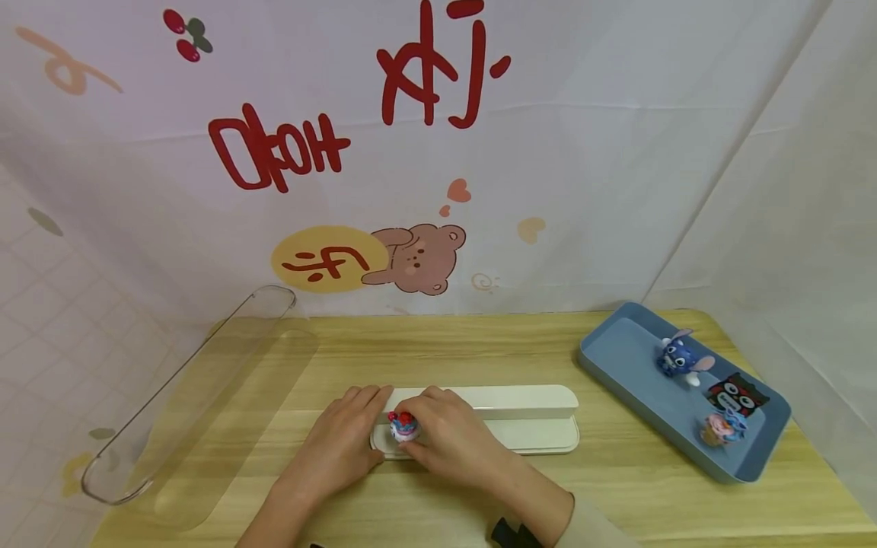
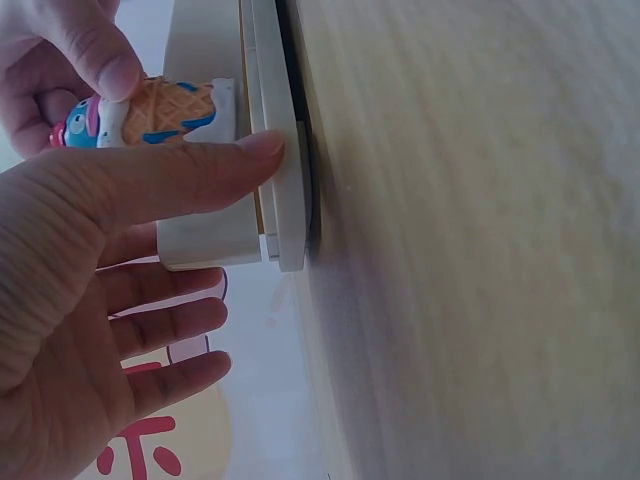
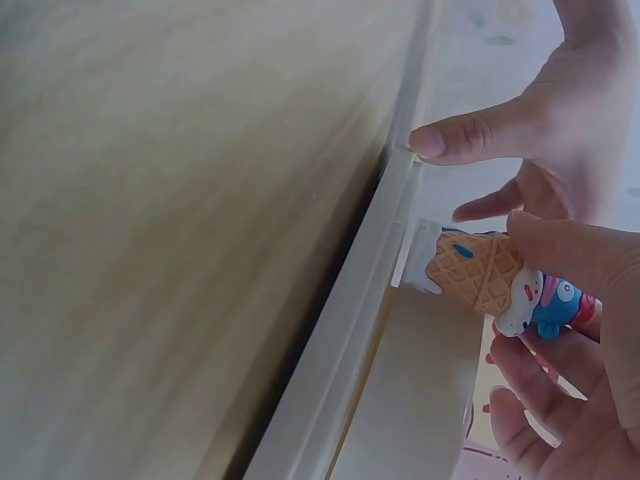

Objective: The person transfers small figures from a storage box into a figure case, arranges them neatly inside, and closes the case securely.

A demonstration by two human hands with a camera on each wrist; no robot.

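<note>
My right hand (image 1: pixel 455 438) pinches a small ice-cream-cone figurine (image 3: pixel 480 272) between thumb and fingers. It has an orange waffle cone, white drips, a blue character and a red top. The figurine is upright at the left end of a white two-step display stand (image 1: pixel 534 434), its underside meeting a clear piece on the lower step. My left hand (image 1: pixel 342 434) spans that same end, its thumb pressing the front edge of the base. In the left wrist view, several of the left fingers (image 2: pixel 170 325) extend fairly straight behind the stand.
A blue-grey tray (image 1: pixel 630 373) at the right holds a blue big-eared figurine (image 1: pixel 678 358), a dark owl-like piece (image 1: pixel 736 394) and a pink-and-blue figurine (image 1: pixel 722 428). A long transparent cover (image 1: pixel 226 403) lies at the left. Behind the wooden table (image 1: pixel 438 346) hangs a printed white curtain (image 1: pixel 582 167).
</note>
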